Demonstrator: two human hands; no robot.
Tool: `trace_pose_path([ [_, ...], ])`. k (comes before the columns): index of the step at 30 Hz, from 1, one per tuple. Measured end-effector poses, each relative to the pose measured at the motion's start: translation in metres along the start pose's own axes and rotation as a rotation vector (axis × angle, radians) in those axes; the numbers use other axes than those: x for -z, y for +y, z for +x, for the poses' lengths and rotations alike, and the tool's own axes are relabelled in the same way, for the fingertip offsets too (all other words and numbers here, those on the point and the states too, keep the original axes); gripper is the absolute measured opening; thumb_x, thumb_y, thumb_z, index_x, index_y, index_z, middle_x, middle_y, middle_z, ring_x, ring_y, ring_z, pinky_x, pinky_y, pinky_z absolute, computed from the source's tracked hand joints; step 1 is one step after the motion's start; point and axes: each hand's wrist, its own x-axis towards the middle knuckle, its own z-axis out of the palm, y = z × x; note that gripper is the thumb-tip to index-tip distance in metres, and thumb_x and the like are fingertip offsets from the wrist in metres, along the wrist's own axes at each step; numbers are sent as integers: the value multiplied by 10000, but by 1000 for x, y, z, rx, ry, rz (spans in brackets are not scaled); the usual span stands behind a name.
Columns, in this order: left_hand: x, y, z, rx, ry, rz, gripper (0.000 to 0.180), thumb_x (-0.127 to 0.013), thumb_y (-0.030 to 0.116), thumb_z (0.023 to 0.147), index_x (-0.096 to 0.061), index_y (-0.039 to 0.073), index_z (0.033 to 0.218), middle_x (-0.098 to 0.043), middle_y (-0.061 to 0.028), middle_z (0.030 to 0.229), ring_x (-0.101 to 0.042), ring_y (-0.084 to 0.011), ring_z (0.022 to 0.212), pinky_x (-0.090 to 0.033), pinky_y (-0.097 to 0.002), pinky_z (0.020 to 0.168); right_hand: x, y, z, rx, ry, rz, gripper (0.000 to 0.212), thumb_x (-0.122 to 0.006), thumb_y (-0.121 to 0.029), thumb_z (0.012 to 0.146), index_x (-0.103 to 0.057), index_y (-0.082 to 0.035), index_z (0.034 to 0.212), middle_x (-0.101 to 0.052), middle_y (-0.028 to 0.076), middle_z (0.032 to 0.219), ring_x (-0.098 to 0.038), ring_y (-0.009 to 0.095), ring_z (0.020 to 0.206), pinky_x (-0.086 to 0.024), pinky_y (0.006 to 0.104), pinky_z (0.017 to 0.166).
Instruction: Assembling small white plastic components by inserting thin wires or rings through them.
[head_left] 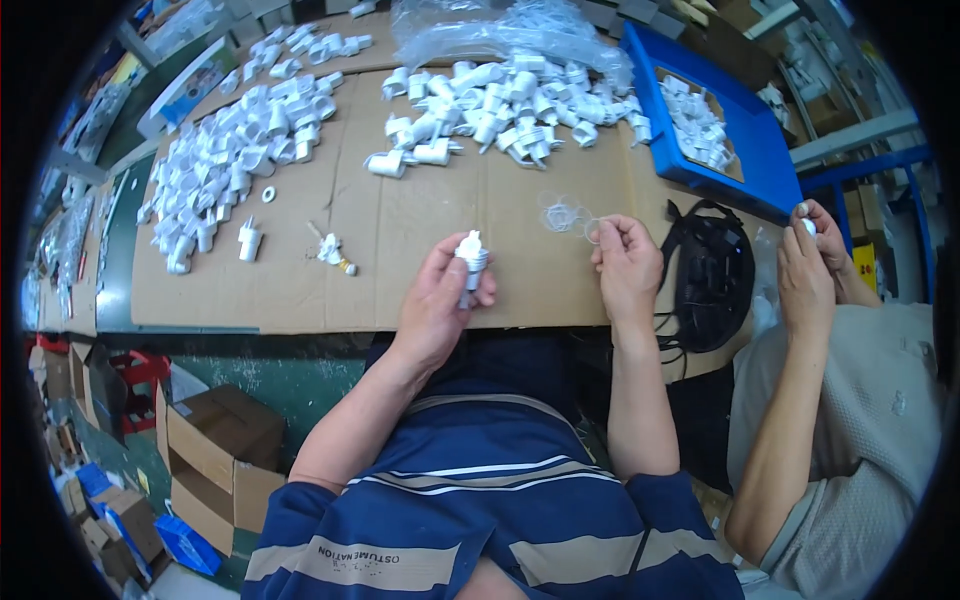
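My left hand (pixel 437 300) is closed round a white plastic fitting (pixel 472 262), its narrow tip pointing away from me. To the right, my right hand (pixel 630 262) pinches a thin clear ring (pixel 589 231) between thumb and fingertips. Just beyond it lies a small loose heap of similar clear rings (pixel 558 212) on the cardboard. Left of my left hand sit a small white part with a yellowish end (pixel 335 252), a single white fitting (pixel 249 241) and a small white ring (pixel 268 194).
Heaps of white fittings cover the far left (pixel 240 140) and far middle (pixel 510 105). A blue tray (pixel 745 150) of small white parts and a black pouch with straps (pixel 712 275) stand right. Beside me a co-worker's hands (pixel 812 265) hold a small white part. Cardboard boxes (pixel 215 450) lie lower left.
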Motion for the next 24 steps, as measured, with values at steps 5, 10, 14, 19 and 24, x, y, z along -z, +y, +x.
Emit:
trace_pose_path([
  [5, 6, 2, -4, -24, -54, 188, 420, -478, 176, 1114, -400, 41, 1504, -588, -126, 1241, -553, -135, 927, -473, -250, 797, -27, -43, -45, 4, -339, 143, 91, -665, -51, 983, -687, 24, 1029, -664, 34, 851, -568, 109, 668, -460, 219, 619],
  [10, 9, 4, -8, -40, -69, 273, 432, -457, 134, 1089, -409, 48, 1510, -570, -124, 1310, -549, -137, 992, -466, -268, 868, -52, -43, -52, 74, -433, 132, 66, -657, -32, 991, -694, 13, 1023, -639, 22, 835, -530, 86, 661, -420, 198, 601],
  [14, 15, 6, -9, -61, -48, 353, 449, -456, 109, 1062, -418, 51, 1505, -564, -121, 1335, -549, -149, 1025, -458, -284, 909, -63, -40, -51, 178, -441, 41, 62, -663, -25, 982, -704, 10, 1012, -622, 16, 850, -509, 84, 674, -409, 202, 612],
  [19, 18, 7, -9, -112, -37, 463, 470, -464, 89, 1028, -429, 52, 1495, -567, -115, 1314, -551, -170, 1039, -454, -308, 934, -72, -42, -50, 274, -434, -110, 59, -675, -16, 956, -715, 9, 993, -609, 18, 887, -497, 99, 704, -411, 226, 645],
  [24, 17, 10, -11, -158, -25, 535, 466, -470, 80, 1016, -441, 47, 1480, -581, -120, 1275, -564, -188, 1039, -464, -332, 930, -79, -43, -50, 315, -410, -182, 47, -688, -7, 928, -715, 5, 965, -609, 37, 887, -513, 128, 697, -424, 260, 639],
])
